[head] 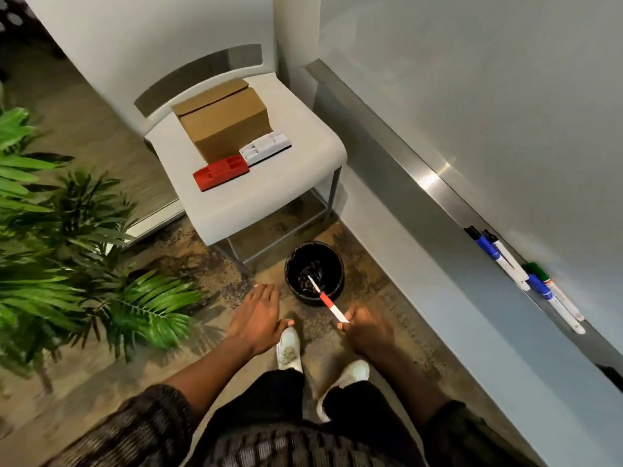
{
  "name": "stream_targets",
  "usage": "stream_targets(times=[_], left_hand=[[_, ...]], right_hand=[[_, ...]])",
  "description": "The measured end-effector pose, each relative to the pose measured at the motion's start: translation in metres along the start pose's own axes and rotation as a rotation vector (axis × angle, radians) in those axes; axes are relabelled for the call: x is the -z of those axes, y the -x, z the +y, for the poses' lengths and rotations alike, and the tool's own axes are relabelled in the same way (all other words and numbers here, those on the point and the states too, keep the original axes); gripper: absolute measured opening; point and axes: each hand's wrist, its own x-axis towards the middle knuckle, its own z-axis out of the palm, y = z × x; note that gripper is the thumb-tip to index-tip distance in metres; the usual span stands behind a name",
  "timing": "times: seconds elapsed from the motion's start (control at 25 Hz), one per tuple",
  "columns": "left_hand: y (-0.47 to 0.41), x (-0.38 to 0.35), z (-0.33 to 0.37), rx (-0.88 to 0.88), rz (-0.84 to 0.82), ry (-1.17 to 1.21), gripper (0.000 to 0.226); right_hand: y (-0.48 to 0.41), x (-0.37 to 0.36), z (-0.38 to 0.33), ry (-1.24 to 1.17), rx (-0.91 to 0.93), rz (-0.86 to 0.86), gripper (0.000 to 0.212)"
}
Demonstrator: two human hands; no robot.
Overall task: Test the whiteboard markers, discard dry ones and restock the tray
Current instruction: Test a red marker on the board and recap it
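Disposal is the step in hand, by the look of it, and it turns on how the red-and-white marker lies relative to the black bin on the floor at lower centre of the frame. The right hand pinches the marker by its near, white end, fingers curled round it. The marker's long axis runs diagonally up and to the left in the picture, so its dark far tip shows over the bin's open mouth. How high above the rim it hangs cannot be told from this view.

The left hand is spread flat, palm down, holding nothing, just left of the bin and apart from it. Since the right hand carries the marker and is lined up with the opening, the drop seems to need only a short reach forward and a release.

The tray runs along the wall on the right side of the frame. Several markers lie in it end to end, well apart from both hands. A cardboard box, possibly the fresh stock, sits on a chair beyond the bin.
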Motion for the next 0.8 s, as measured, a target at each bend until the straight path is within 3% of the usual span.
stream_targets(times=[0.24,0.6,0.8], left_hand=[[-0.041,-0.022,-0.03,-0.131,-0.004,-0.158,0.107],[-0.114,-0.098,-0.034,-0.03,0.019,-0.011,0.118],[-0.14,-0.15,-0.041,-0.017,0.058,-0.012,0.112]], right_hand=[[-0.051,-0.025,0.001,0.127,-0.05,0.131,0.034],[-0.18,-0.044,-0.013,0.149,0.096,0.105,0.027],[-0.237,-0.075,-0.01,0.216,0.149,0.128,0.039]])
